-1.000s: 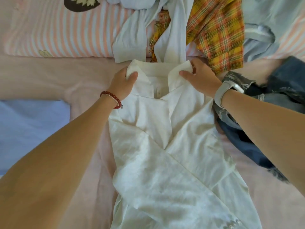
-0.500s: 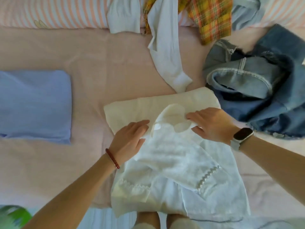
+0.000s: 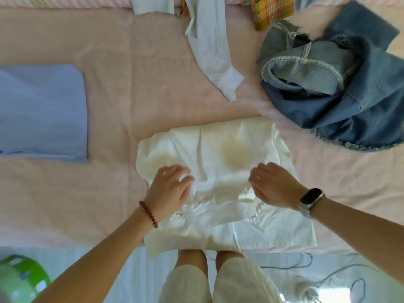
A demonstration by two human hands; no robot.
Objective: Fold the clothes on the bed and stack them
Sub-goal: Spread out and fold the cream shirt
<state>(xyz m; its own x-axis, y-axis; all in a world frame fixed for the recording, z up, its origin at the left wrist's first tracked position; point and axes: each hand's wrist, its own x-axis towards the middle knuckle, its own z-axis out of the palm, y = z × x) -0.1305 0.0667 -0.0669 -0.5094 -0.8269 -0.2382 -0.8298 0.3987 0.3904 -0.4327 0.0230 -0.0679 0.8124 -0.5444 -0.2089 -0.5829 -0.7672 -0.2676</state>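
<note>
Two hands: both on the white shirt (image 3: pixel 218 169)
White shirt: partly folded, lying at the near edge of the bed (image 3: pixel 109 106), its hem overhanging
Left hand (image 3: pixel 169 189): fingers curled, gripping a bunch of shirt cloth
Right hand (image 3: pixel 273 184): fingers curled down into the shirt, pinching cloth
Folded blue garment (image 3: pixel 41 112): far left, well apart
Denim pile (image 3: pixel 332 84): upper right
White sleeve (image 3: pixel 212 47): beyond the shirt
</note>
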